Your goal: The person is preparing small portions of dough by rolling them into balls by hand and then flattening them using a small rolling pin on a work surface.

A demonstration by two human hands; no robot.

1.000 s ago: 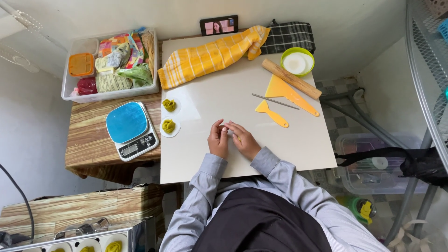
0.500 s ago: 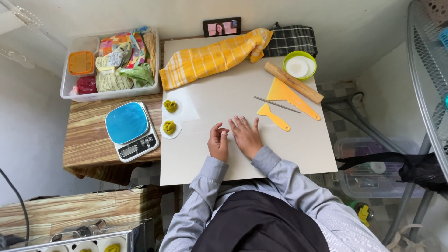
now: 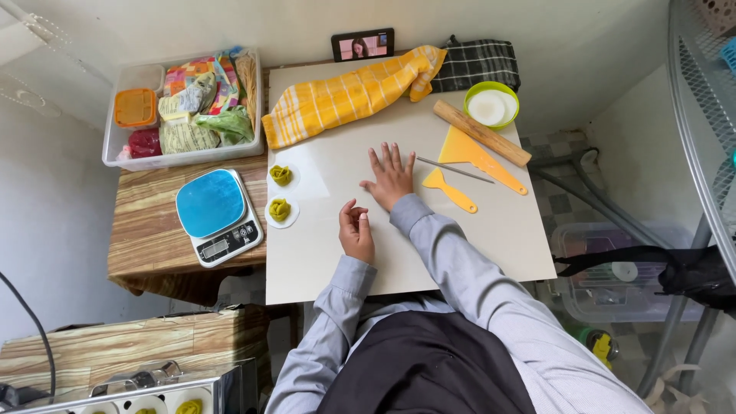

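My right hand (image 3: 391, 175) lies flat on the white board (image 3: 491, 238) with its fingers spread, holding nothing. My left hand (image 3: 356, 231) rests nearer to me, fingertips pinched to the thumb, and nothing shows between them. Two green rose-shaped dough pieces (image 3: 280, 175) (image 3: 279, 208) sit on small white discs at the board's left edge. Right of my right hand lie a thin metal rod (image 3: 454, 170), a small yellow spatula (image 3: 449, 189) and a yellow scraper (image 3: 480, 157).
A wooden rolling pin (image 3: 481, 132) and a green bowl of white powder (image 3: 491, 106) sit at the far right. A yellow checked towel (image 3: 349, 96), a dark cloth (image 3: 479, 65) and a phone (image 3: 363, 44) line the back. On the wooden table to the left stand a blue scale (image 3: 217, 215) and a plastic bin (image 3: 184, 107).
My hands were together near the board's front. They have parted: the right hand moved forward and spread flat, and the left stayed back with its fingers pinched.
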